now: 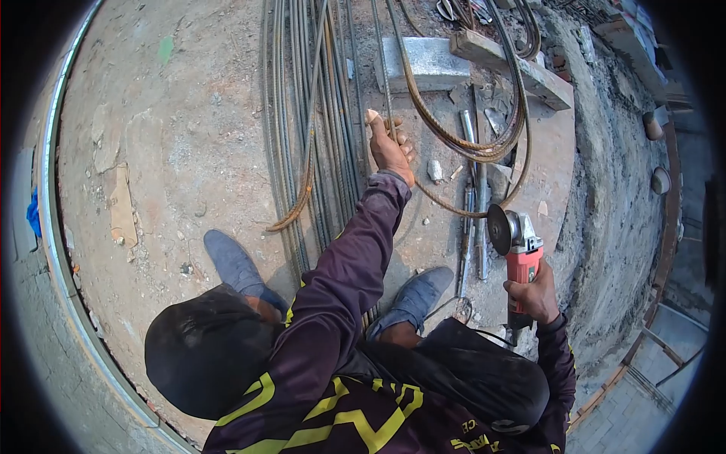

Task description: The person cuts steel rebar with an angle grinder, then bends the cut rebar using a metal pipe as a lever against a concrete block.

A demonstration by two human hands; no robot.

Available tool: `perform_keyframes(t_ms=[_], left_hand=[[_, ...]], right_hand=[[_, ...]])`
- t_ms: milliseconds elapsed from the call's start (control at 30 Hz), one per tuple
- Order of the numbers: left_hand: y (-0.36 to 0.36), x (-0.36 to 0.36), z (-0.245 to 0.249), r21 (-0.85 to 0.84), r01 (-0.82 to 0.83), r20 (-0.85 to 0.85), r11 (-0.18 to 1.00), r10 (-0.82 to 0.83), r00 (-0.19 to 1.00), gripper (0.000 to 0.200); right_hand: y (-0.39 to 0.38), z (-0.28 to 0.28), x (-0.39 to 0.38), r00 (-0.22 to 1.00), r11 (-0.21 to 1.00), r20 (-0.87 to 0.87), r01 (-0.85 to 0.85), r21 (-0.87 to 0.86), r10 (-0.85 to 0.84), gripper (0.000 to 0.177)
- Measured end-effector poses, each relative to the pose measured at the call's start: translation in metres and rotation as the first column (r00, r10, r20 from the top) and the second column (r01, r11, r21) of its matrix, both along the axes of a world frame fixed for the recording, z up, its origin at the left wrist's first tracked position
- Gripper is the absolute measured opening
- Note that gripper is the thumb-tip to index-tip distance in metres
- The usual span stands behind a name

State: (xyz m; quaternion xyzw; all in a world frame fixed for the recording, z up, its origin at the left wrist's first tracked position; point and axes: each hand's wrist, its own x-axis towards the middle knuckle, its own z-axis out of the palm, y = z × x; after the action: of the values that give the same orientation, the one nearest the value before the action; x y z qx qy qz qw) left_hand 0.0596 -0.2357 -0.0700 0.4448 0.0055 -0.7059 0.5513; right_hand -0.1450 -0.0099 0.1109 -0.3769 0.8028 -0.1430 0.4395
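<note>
- L hand (391, 149) stretched out toward 12 o'clock from the body. Fingers are closed round a thin steel bar (383, 76), thumb up on the bar's 9 o'clock side.
- That steel bar runs on toward 12 o'clock, along the 3 o'clock edge of the rebar bundle (302, 113) lying on the concrete floor (181, 136).
- R hand (535, 293) at approx 4 o'clock of the view, wrapped tight round a red angle grinder (523, 261). Its disc (499, 228) sits at the 11 o'clock end, well apart from the gripped bar. Can't tell if it's spinning.
- Btw the two hands: short metal tubes (475, 219) on the floor, lying 12-to-6, just beside the disc at its 9 o'clock.
- Curved rusty bar (454, 140) loops at 3 o'clock of the L hand, crosses over the tubes & passes near the disc's 12 o'clock.
- Concrete block (427, 64) at 1 o'clock of the L hand. The gripped bar crosses its 9 o'clock edge.
- Wooden beam (522, 72) at the block's 3 o'clock, slanting toward 4 o'clock.
- Bent bar (302, 189) lies over the bundle, hooked end at 7 o'clock.
- Blue shoes: L shoe (234, 265) at the bundle's 9 o'clock side, R shoe (416, 299) btw bundle & tubes.
- Grinder cord (454, 306) loops on the floor by the R shoe.
- Stone chip (434, 170) near the L hand at 4 o'clock.
</note>
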Motion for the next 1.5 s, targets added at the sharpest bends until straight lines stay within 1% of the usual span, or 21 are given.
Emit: perform_keyframes(t_ms=[100,133,167,400,733,933,1233,1500], left_hand=[[0.001,-0.002,-0.004,-0.003,0.007,-0.035,1.000,-0.008,0.999,0.066],[0.000,0.000,-0.004,-0.008,0.008,-0.037,1.000,-0.008,0.999,0.066],[-0.001,0.001,-0.005,0.003,0.001,-0.097,1.000,-0.001,0.995,0.054],[0.000,0.001,-0.007,-0.025,0.007,-0.075,1.000,-0.009,0.997,0.052],[0.000,0.002,0.001,-0.002,0.006,-0.037,1.000,-0.006,0.999,0.051],[0.000,0.001,-0.002,-0.018,-0.003,-0.046,1.000,0.002,0.999,0.051],[0.000,0.001,-0.007,-0.019,-0.001,-0.056,1.000,-0.001,0.998,0.053],[0.001,0.001,-0.003,-0.031,0.007,-0.047,1.000,-0.008,0.999,0.055]], right_hand=[[0.002,0.000,-0.003,1.000,1.000,-0.016,0.014,0.011,-0.014,0.053],[0.004,-0.002,-0.005,1.000,1.000,-0.024,0.011,0.005,-0.011,0.051],[0.006,-0.004,-0.006,1.000,1.000,-0.028,0.005,-0.001,-0.005,0.050],[0.007,-0.004,-0.004,1.000,1.000,-0.013,0.020,0.001,-0.020,0.050],[0.006,-0.004,-0.005,1.000,1.000,-0.002,0.011,0.006,-0.011,0.049],[0.002,-0.002,-0.004,0.998,0.999,-0.046,-0.033,-0.028,0.031,0.049],[0.002,-0.007,-0.007,1.000,0.999,-0.018,-0.015,-0.040,0.014,0.047],[0.008,-0.009,-0.007,1.000,0.999,-0.026,-0.004,-0.042,0.003,0.049]])
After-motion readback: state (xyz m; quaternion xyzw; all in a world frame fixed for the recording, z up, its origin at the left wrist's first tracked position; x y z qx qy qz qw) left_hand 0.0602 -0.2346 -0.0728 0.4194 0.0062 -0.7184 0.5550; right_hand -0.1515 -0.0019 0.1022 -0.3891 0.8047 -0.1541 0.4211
